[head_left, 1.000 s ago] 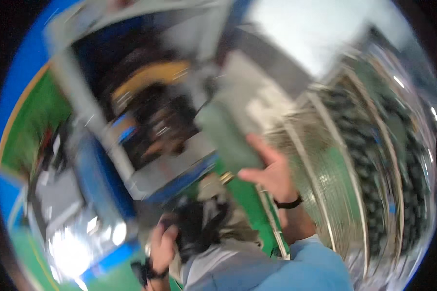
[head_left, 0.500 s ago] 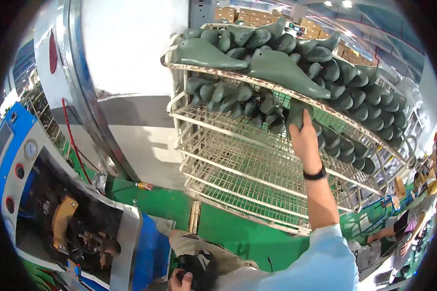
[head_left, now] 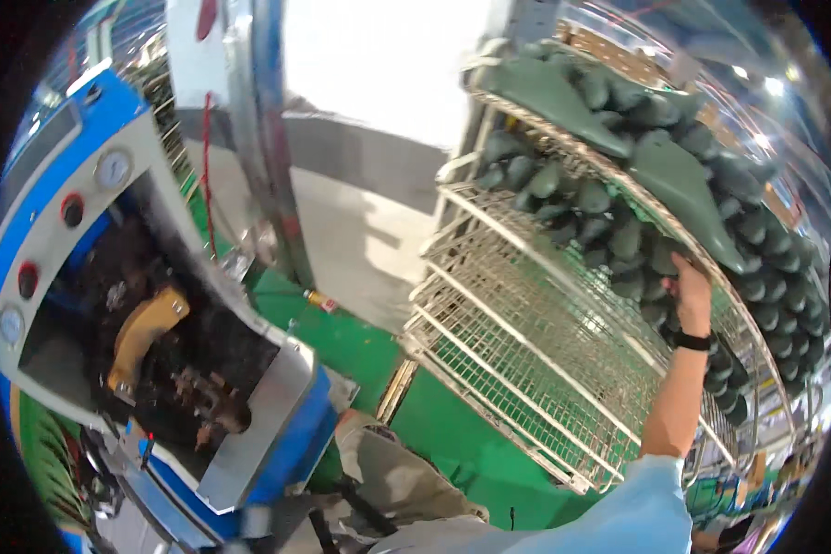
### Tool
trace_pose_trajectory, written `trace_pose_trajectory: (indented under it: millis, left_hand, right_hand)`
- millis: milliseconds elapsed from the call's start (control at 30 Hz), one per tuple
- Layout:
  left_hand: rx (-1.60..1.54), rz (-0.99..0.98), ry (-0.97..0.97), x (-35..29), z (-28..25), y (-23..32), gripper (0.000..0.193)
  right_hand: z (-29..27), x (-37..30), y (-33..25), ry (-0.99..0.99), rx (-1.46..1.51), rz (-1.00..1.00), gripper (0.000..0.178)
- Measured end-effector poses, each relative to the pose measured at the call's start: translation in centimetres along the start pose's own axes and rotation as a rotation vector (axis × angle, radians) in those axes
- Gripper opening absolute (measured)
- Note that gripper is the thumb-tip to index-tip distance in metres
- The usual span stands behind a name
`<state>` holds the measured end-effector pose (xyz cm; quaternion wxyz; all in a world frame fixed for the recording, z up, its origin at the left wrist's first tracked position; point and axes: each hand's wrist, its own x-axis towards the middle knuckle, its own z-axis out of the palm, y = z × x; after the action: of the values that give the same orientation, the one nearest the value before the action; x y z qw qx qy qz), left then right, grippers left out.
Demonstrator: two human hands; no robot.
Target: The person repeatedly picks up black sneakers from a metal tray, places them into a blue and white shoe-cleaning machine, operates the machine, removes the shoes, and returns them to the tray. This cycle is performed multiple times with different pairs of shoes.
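Observation:
My right hand (head_left: pixel 692 294), with a black band on the wrist, reaches between the top and second shelves of a white wire rack (head_left: pixel 517 319). Its thumb and index finger are apart, and the fingertips are at the end of a dark green shoe last (head_left: pixel 668 253) on the second shelf. Whether they still touch it is hard to see. More lasts (head_left: pixel 593 196) lie in rows beside it. On the top shelf are larger-looking lasts, one (head_left: pixel 679 189) lying along the front edge above my hand. My left hand does not show.
To the left stands a blue and grey machine (head_left: pixel 282 406) with gauges, red-ringed knobs and a curved tan part (head_left: pixel 148 337). Behind it is a white and grey wall panel (head_left: pixel 360 185). A small yellow and red item (head_left: pixel 319 300) lies on the green floor (head_left: pixel 355 342).
My view has swung left, so the rack sits further right. The fingers of my right hand, earlier wrapped round a last, are now at its end. My left hand, earlier on something black, has left view.

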<state>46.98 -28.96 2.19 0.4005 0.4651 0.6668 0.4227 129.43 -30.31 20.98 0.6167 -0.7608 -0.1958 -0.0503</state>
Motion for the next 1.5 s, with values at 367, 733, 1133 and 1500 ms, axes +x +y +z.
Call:
trace_pose_trajectory:
  millis: [367, 733, 1133, 1500]
  left_hand:
    - [1.068, -0.335, 0.715, -5.2, -33.9, -16.2, 0.041]
    - [0.86, 0.044, 0.27, 15.6, -34.8, -6.5, 0.025]
    - [0.873, 0.036, 0.668, 42.4, -40.4, -17.2, 0.083]
    - [0.853, -0.05, 0.6, 37.3, -33.7, -12.9, 0.076]
  right_hand:
    - [16.5, -22.2, 1.5, -1.012, -0.682, -0.601, 0.057]
    - [28.7, -46.3, -3.5, -1.852, -0.806, -0.874, 0.045]
    - [26.2, -46.1, 15.2, -1.92, -0.598, 0.152, 0.043]
    - [26.2, -55.2, -1.0, -2.073, -0.449, -0.64, 0.052]
